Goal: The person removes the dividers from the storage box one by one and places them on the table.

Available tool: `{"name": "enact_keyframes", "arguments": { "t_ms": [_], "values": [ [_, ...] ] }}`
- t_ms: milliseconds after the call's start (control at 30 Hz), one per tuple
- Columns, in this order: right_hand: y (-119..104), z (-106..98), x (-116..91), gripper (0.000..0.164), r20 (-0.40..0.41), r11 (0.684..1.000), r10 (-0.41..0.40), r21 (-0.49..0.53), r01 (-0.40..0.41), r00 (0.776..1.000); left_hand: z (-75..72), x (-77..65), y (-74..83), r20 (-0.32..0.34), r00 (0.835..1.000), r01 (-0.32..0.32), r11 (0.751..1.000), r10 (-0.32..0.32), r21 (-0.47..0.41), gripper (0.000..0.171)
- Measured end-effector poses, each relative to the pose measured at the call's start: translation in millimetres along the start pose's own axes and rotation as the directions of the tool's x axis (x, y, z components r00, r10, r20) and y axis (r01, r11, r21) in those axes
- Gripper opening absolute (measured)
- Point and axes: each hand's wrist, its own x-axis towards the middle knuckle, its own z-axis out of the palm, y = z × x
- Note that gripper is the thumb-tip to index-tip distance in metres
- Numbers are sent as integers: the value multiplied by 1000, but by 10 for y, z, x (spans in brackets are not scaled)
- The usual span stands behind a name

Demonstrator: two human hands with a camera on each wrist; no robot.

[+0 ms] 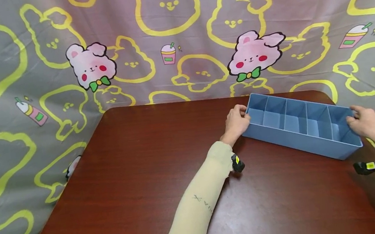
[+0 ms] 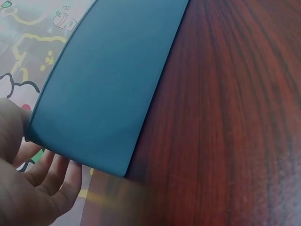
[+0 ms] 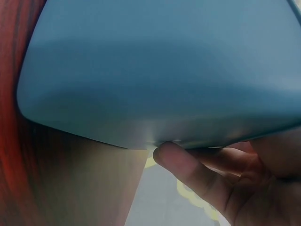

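A long blue storage box [image 1: 301,138] with thin dividers across it lies at the right of the table, its several compartments bare inside. My left hand [image 1: 236,122] grips its left end, thumb at the rim and fingers against the end wall. At the opposite end my right hand [image 1: 366,121] holds the short wall, with fingertips over the rim. In the left wrist view the box's long side [image 2: 108,84] slants upward beside the left hand [image 2: 37,183]. The right wrist view shows the box wall [image 3: 160,70] close up, right-hand fingers [image 3: 188,169] along its lower edge.
The dark red-brown wooden table [image 1: 129,185] spreads to the left and front of the box. Behind it hangs a grey curtain [image 1: 202,65] with yellow outlines and pink rabbit faces. The box lies near the table's right edge.
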Motion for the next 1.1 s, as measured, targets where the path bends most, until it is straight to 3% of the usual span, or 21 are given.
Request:
{"name": "enact_keyframes", "arguments": {
  "t_ms": [233, 533, 1100],
  "values": [
    [3, -15, -2, 61, -13, 999, -26, -27, 25, 1000, 8, -23, 22, 11, 1000, 28, 999, -29, 31, 30],
    [25, -38, -24, 60, -10, 998, -67, 1, 67, 998, -7, -23, 34, 37, 999, 13, 998, -15, 60, 33],
    [3, -4, 5, 60, -29, 999, -31, -8, 31, 999, 6, 5, -9, 22, 1000, 4, 999, -5, 38, 27]
  ]
}}
